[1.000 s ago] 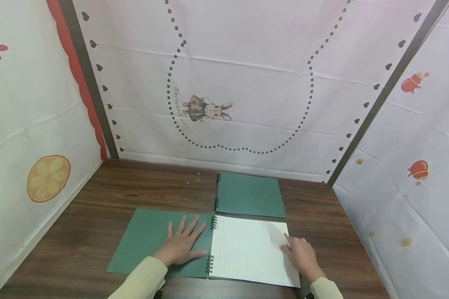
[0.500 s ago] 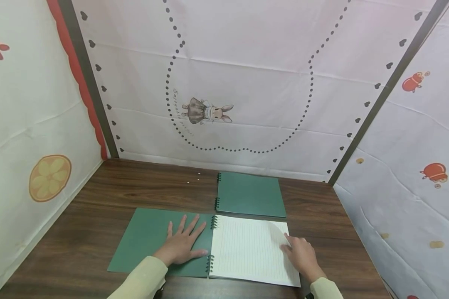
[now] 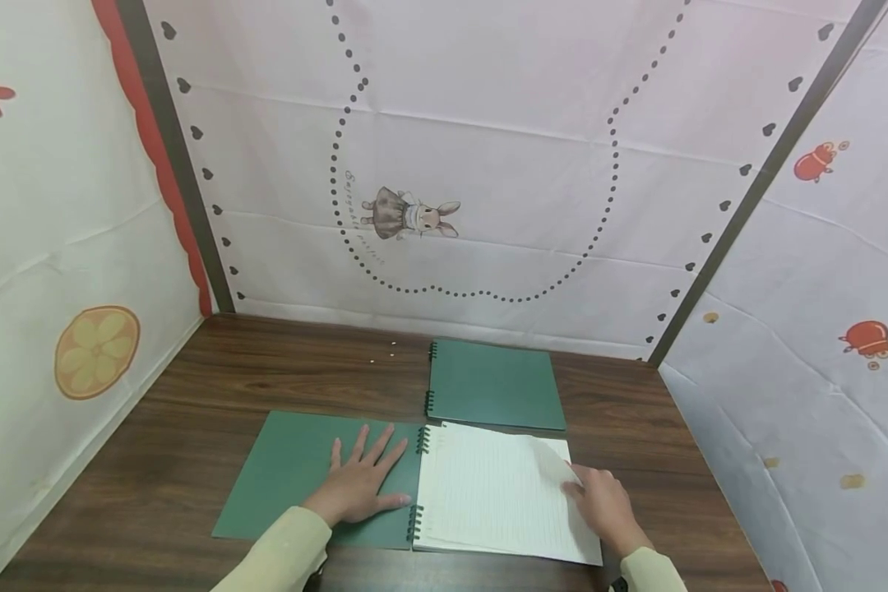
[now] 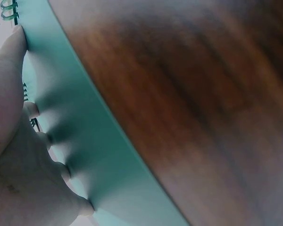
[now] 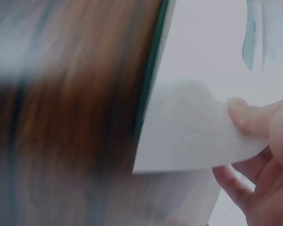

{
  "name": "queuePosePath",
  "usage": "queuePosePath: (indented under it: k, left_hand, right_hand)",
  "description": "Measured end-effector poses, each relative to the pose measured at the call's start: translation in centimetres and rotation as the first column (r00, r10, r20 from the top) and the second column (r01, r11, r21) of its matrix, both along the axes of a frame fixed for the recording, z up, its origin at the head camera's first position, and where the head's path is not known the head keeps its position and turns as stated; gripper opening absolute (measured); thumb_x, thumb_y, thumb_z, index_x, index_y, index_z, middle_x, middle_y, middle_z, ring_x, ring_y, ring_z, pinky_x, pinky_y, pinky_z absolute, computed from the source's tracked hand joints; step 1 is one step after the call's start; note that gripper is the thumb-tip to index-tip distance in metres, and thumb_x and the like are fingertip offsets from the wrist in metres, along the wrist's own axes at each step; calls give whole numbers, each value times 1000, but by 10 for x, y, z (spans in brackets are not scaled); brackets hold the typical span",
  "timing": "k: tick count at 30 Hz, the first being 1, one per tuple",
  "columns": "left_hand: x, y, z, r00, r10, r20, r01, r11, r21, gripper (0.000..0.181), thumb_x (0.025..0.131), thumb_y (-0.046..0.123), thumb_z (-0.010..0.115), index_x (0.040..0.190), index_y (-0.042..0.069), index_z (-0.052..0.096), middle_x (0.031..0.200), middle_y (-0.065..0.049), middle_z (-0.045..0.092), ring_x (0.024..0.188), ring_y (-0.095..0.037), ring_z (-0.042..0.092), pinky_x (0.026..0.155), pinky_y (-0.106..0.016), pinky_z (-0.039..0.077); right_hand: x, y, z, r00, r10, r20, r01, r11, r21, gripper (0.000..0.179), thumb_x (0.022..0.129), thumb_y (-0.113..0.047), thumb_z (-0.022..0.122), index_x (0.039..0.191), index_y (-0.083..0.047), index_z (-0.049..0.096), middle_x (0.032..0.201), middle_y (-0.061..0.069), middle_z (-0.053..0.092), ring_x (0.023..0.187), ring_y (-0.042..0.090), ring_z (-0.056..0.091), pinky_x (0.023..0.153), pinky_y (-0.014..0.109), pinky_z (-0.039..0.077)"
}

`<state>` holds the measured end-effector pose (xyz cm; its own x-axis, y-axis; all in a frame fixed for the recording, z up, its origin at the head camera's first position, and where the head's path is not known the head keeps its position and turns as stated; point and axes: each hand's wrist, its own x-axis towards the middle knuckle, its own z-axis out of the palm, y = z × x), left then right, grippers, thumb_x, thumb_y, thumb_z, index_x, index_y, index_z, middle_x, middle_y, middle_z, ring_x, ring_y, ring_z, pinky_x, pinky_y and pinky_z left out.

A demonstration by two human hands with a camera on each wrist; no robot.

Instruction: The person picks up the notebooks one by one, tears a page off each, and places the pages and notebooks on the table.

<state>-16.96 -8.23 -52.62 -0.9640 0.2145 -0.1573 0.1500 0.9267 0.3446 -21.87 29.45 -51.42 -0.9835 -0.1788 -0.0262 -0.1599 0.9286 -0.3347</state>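
Observation:
A spiral notebook lies unfolded on the table, its green cover (image 3: pixel 266 477) to the left and lined white pages to the right of the black ring binding (image 3: pixel 416 522). My left hand (image 3: pixel 357 487) rests flat on the cover with fingers spread, the thumb close to the rings. At the right edge, my right hand (image 3: pixel 603 506) pinches the top page (image 3: pixel 503 485) between thumb and fingers. That page sits askew over the stack, its upper left corner off the rings. In the right wrist view the thumb (image 5: pixel 243 115) lies on the sheet (image 5: pixel 184 127), with fingers beneath it.
Behind the pages lies a second, closed green spiral notebook (image 3: pixel 496 385). Several tiny white bits (image 3: pixel 393 354) are on the brown wooden table (image 3: pixel 326 370). Printed cloth walls (image 3: pixel 488 205) enclose the back and both sides.
The top page has shifted slightly right and turned askew, its left edge moving away from the rings. My right hand has moved a little right with it. The left hand has stayed put.

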Motion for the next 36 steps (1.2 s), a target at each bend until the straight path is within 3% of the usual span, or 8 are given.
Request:
queuePosePath:
  k: [7,14,18,27,36]
  left_hand:
    - [-1,0,-4,1000,7,-7,-7,1000,-16,85,84,68,55,154,27,27,164,-4,12,150,-42,4,109,-75,2]
    - [-5,-3,-6,1000,0,-2,0,1000,-13,86,84,69,55,154,27,27,165,-4,11,150,-42,4,109,-75,2]
    - [-7,-5,-6,1000,-5,-1,5,1000,-12,86,84,68,55,154,27,27,164,-4,11,150,-43,4,109,-75,2]
    - [-10,-4,-4,1000,6,-6,-6,1000,5,86,83,68,57,153,26,29,164,-5,14,149,-43,5,108,-76,2]
    - [-11,-7,-1,999,20,-33,-18,998,57,86,80,64,64,151,24,35,163,-7,19,148,-45,9,107,-78,5]
  right_hand:
    - [-1,4,-2,1000,21,18,-21,1000,-21,31,86,-15,70,115,-4,70,107,16,73,100,35,69,82,53,53]
    - [-3,-1,-2,1000,-5,27,5,1000,-23,31,87,-14,70,116,-4,70,108,16,73,101,35,69,83,53,53]
    - [-4,-3,-1,999,-28,46,30,999,-30,28,87,-15,69,112,-2,70,105,17,73,90,28,71,79,50,54]
    - [-3,-4,-2,997,-68,25,70,994,-89,17,89,-14,68,101,-4,74,98,14,75,89,26,71,75,48,54]
    - [3,-12,2,992,-119,-38,108,969,-221,25,97,-10,53,115,0,68,115,20,69,112,38,64,91,53,51]
